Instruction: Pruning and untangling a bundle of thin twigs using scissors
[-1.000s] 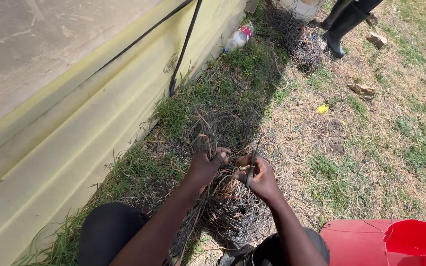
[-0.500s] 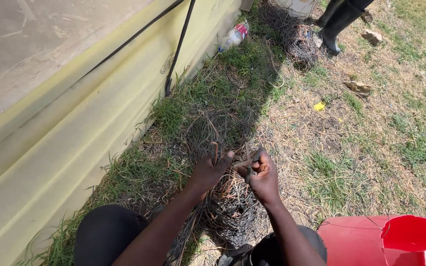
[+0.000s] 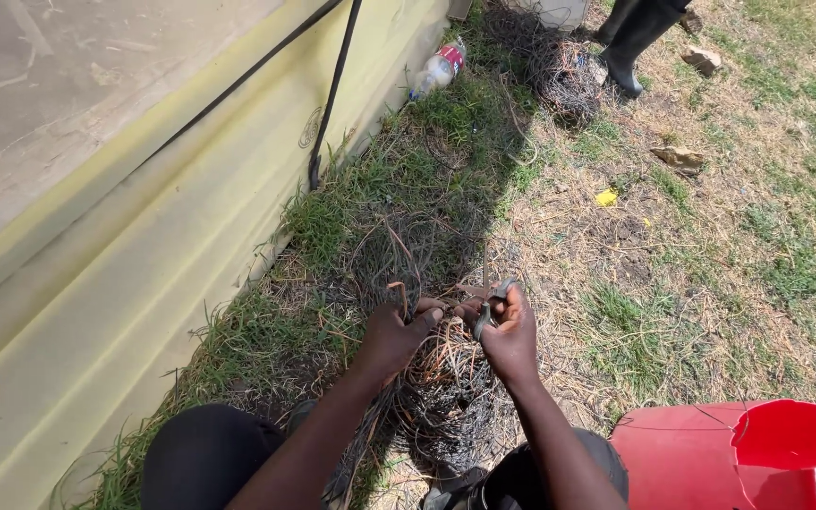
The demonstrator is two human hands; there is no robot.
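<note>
The wire tangle [image 3: 446, 378] was rusty orange and charred black. The wall [image 3: 96, 283] was pale yellow, the tub [image 3: 739, 463] bright red, the grass [image 3: 616, 236] patchy green and straw-brown, the boot [image 3: 637, 38] black.

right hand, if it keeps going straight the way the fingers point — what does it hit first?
Likely the left hand. The right hand, gripping a grey tool, points leftward across the tangled wire bundle, and their fingertips nearly meet. Depth is unclear; wire strands between them could come first.
</note>
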